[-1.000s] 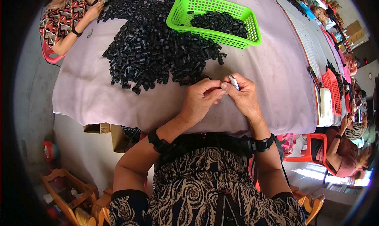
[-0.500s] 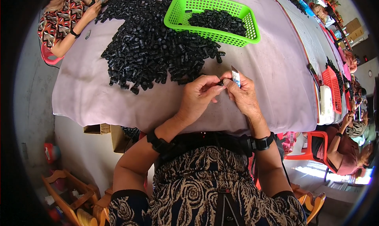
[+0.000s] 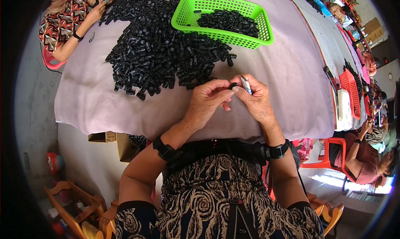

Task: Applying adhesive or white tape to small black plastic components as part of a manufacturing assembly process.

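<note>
In front of me my left hand pinches a small black cylindrical part between thumb and fingers. My right hand is closed around a small knife with a pointed blade and a blue-and-white wrapped grip; its thumb presses near the black part. Both hands meet just above the cloth. Beyond them spreads a large heap of similar black parts. A green plastic basket stands past the heap on the right, partly filled with black parts.
A pale pink cloth covers the table. At the far left, a co-worker's hand works at the heap's edge. To the right, another table holds a red basket. Under the table's left edge sits a cardboard box.
The knife has turned in my right hand, its blade now seen more edge-on and tilted left. The black part shows more between my fingertips. My hands stay nearly in place.
</note>
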A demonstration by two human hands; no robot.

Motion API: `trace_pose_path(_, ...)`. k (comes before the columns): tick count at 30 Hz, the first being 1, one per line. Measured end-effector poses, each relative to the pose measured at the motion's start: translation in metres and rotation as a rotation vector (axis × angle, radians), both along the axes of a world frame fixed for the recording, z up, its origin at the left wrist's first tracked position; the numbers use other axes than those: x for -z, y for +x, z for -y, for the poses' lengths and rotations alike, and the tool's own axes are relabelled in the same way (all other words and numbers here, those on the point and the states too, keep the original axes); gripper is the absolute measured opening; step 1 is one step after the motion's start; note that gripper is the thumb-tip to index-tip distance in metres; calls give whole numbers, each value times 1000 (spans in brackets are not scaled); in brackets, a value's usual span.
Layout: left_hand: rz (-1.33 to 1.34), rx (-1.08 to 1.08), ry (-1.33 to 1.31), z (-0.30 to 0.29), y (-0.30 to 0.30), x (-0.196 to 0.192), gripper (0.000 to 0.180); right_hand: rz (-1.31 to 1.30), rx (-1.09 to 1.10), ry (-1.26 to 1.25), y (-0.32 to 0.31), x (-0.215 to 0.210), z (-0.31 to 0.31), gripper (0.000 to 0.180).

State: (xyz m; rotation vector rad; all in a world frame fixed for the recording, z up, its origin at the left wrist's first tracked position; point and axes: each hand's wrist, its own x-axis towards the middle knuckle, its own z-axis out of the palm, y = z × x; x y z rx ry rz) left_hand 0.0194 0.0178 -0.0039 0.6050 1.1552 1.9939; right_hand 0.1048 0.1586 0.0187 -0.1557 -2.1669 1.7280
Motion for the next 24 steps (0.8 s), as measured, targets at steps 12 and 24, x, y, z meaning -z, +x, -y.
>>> trace_pose_path(12, -272, -128, -93, -2, 5, 1, 18, 82, 69, -190, -1, -1, 4, 9)
trace_pose_path(24, -705, -369, -217, -3, 9, 3, 21, 75, 75, 22, -4, 3, 8, 6)
